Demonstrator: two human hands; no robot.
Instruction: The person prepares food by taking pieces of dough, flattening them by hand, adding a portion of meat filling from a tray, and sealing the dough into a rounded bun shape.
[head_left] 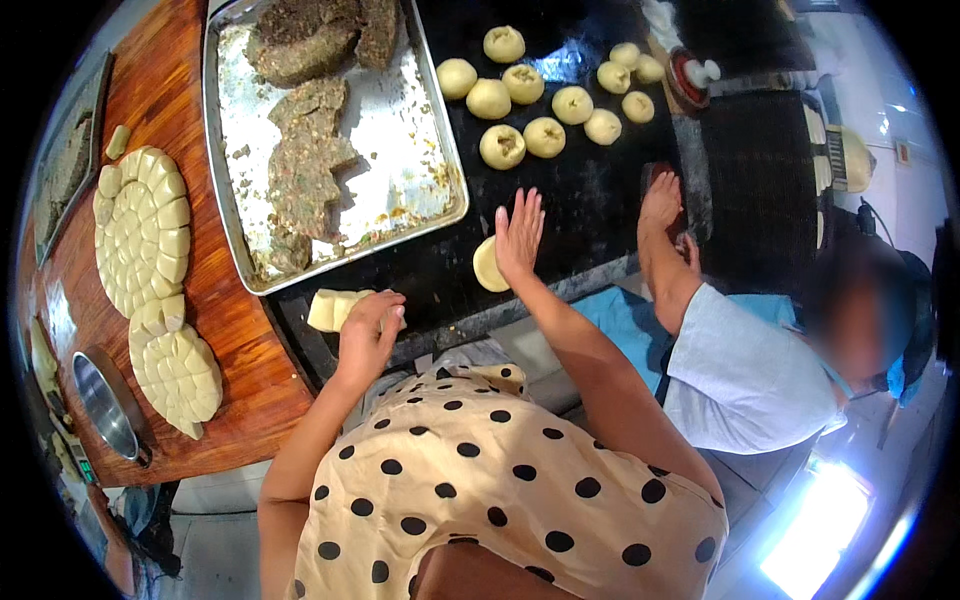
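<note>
1. Nearest, the left grip (370,328) lay half curled over cut dough pieces (332,309) at the near edge of the black surface (430,300); whether the fingers had hold of one could not be made out. A hasty drag could have torn the pieces or tipped one over that edge.
2. Just to the right and slightly farther, the right grip (520,238) was spread flat, fingers long, clasping nothing, its palm against the right side of a dough disc (487,266). The disc lay on the black surface, between the two hands. Uneven pressure could have thinned one side, and bare skin or the surface could have stuck to it.
3. Beyond the left hand stood a baking tray (235,100) with slabs of minced mixture (310,155); a knock could have scattered crumbs onto the dough.
4. At the far left, scored dough rounds (135,240) lay uncovered, so they could have dried.
5. Farthest, some filled buns (502,146) had gaps in their tops, which could have leaked. A co-worker's hand (661,198) rested to their right, so crossing arms could have bumped.
</note>
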